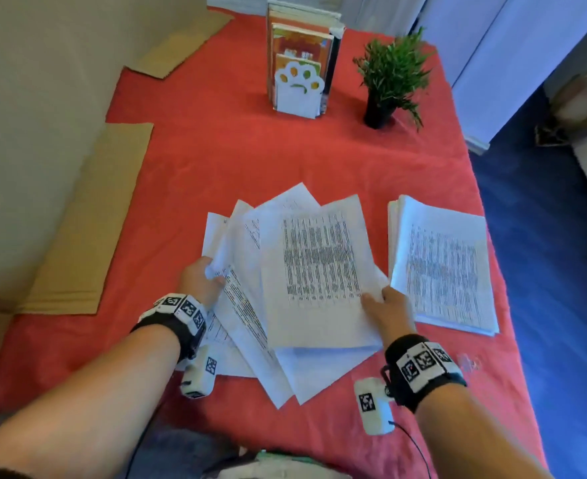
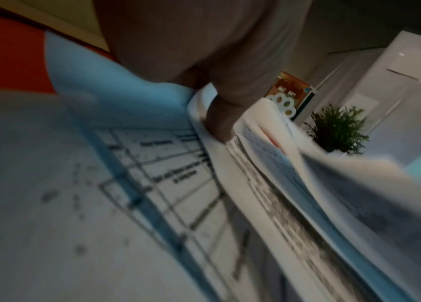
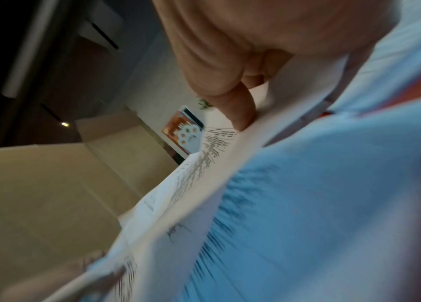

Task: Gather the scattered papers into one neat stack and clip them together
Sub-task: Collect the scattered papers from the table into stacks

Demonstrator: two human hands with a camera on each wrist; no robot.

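Observation:
Several printed white papers (image 1: 306, 271) lie fanned and overlapping on the red tablecloth (image 1: 216, 160) at the middle. My left hand (image 1: 200, 278) grips their left edge, thumb (image 2: 219, 122) on top of the sheets (image 2: 268, 183). At the fan's right edge my right hand (image 1: 387, 307) pinches the top sheet, its thumb (image 3: 235, 110) pressing on the paper (image 3: 294, 204). A tidier stack of papers (image 1: 444, 264) sits apart to the right. A clear clip-like thing (image 1: 470, 363) lies on the cloth by my right wrist, too blurred to be sure of.
A white paw-shaped bookend with books (image 1: 300, 63) and a small potted plant (image 1: 390, 77) stand at the table's far side. Cardboard sheets (image 1: 85, 223) lie along the left edge. Blue floor (image 1: 544, 236) drops off to the right.

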